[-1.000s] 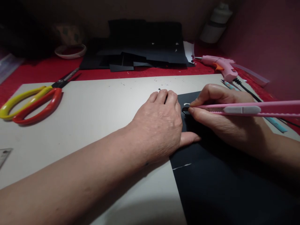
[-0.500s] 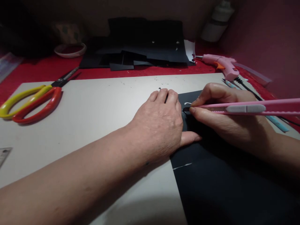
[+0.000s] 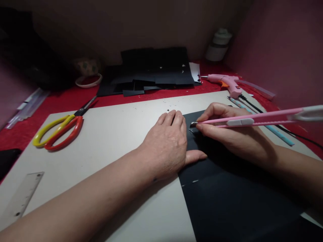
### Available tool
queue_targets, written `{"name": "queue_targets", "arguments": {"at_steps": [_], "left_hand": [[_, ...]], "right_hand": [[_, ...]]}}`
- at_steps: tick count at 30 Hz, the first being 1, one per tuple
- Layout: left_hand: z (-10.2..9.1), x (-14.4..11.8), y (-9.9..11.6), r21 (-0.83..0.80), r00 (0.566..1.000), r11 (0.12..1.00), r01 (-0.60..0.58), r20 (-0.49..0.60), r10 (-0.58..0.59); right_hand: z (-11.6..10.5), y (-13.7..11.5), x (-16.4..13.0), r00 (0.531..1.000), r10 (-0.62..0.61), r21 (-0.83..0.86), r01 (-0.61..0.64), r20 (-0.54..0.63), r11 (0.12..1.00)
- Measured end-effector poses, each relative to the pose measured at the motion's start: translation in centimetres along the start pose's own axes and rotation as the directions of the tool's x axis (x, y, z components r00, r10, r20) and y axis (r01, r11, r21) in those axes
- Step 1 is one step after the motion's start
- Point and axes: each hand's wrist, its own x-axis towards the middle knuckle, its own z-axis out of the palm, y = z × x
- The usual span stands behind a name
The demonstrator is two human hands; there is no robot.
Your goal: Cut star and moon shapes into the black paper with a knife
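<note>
The left hand was laid flat on the left edge of a sheet of black paper, fingers pressed together and thumb stretched out along the sheet, pinning it to the grey board. A pink utility knife was pinched in the right hand between thumb and forefinger, pen-fashion, its handle running off to the right. The knife's tip was set against the black paper just beside the left hand's fingertips; the blade itself was too small and dark to be made out clearly, though it appeared to touch the sheet. The paper lay over the board's right part and ran to the bottom edge of the view.

Yellow-and-red scissors were seen at the board's left, well apart from the hands, and a clear ruler at the near left corner. Behind the board, a stack of black paper offcuts rested on the red cloth, with a pink glue gun to its right and a blue pencil beneath the knife's handle.
</note>
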Motion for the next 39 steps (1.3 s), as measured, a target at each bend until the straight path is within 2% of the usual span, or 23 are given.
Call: {"name": "queue_targets", "arguments": {"at_steps": [4, 9, 14, 16, 19, 21, 27, 30, 39], "left_hand": [[-0.1, 0.2, -0.7, -0.044, 0.999, 0.999, -0.030, 0.024, 0.031], [-0.2, 0.4, -1.1, -0.083, 0.994, 0.996, 0.010, 0.111, -0.001], [0.0, 0.1, -1.3, -0.159, 0.998, 0.987, -0.001, 0.059, 0.010], [0.1, 0.1, -1.8, -0.188, 0.999, 0.982, -0.024, 0.027, 0.030], [0.2, 0.0, -2.8, -0.235, 0.997, 0.970, -0.061, 0.028, 0.070], [0.3, 0.0, -3.3, -0.264, 0.995, 0.961, -0.079, 0.034, 0.091], [0.4, 0.1, -3.6, -0.273, 0.996, 0.959, -0.081, 0.023, 0.090], [0.5, 0.0, -3.5, -0.269, 0.995, 0.959, -0.088, 0.018, 0.096], [0.4, 0.1, -3.4, -0.244, 0.996, 0.966, -0.079, 0.027, 0.089]], "right_hand": [[-0.2, 0.2, 0.5, 0.997, -0.074, -0.030, 0.075, 0.026, 0.997], [-0.3, -0.2, 0.7, 0.991, -0.131, -0.063, 0.131, 0.001, 0.989], [-1.2, -1.7, 0.3, 0.979, -0.181, -0.056, 0.176, -0.096, 0.983], [-1.3, -1.6, 0.4, 0.990, -0.129, -0.014, 0.129, -0.064, 0.992], [-1.1, -0.8, 0.9, 0.997, 0.069, 0.123, -0.073, 0.034, 0.990], [-0.8, -0.4, 1.1, 0.991, 0.116, 0.150, -0.125, 0.067, 0.981], [0.5, -0.3, 0.6, 0.998, -0.059, -0.012, 0.059, -0.024, 0.998], [0.7, -0.3, 0.6, 0.993, -0.121, -0.089, 0.119, -0.013, 0.989], [0.5, 0.0, 0.8, 0.993, -0.118, -0.107, 0.119, 0.017, 0.987]]}}
